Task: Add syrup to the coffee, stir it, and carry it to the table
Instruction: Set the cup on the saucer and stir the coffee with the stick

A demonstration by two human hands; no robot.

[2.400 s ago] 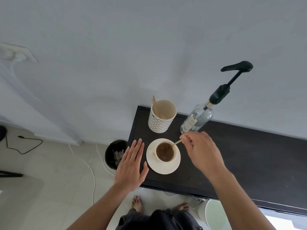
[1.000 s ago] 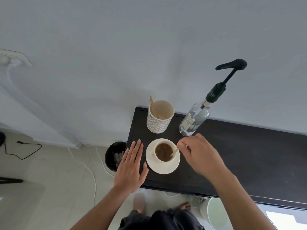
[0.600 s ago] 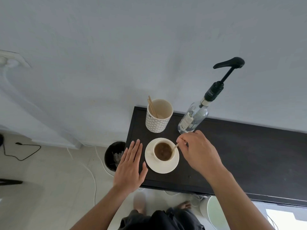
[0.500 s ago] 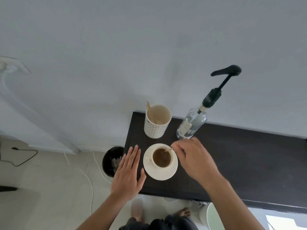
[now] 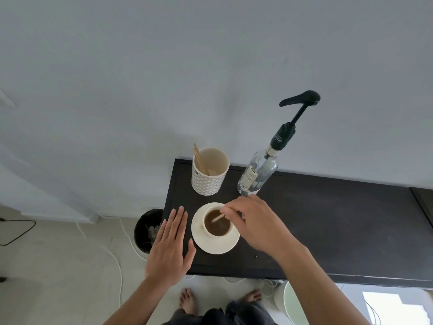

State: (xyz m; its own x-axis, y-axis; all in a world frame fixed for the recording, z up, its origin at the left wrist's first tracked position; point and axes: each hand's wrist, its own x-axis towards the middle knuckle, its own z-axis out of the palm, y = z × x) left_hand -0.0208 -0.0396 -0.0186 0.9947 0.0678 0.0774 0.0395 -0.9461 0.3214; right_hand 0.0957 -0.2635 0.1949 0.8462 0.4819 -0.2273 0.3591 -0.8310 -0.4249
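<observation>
A patterned white holder cup [image 5: 209, 174] stands at the back left corner of the dark countertop [image 5: 339, 221], with spare wooden stir sticks [image 5: 199, 158] leaning inside. Below, a black waste bin [image 5: 147, 227] sits on the pale tiled floor [image 5: 58, 266], white cables [image 5: 117, 261] trailing beside it

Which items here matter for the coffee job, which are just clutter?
In use:
coffee cup
saucer
stir stick, pinched by right hand
syrup pump bottle
left hand, flat on counter

Lying about:
patterned cup of spare sticks
bin
floor cables
</observation>
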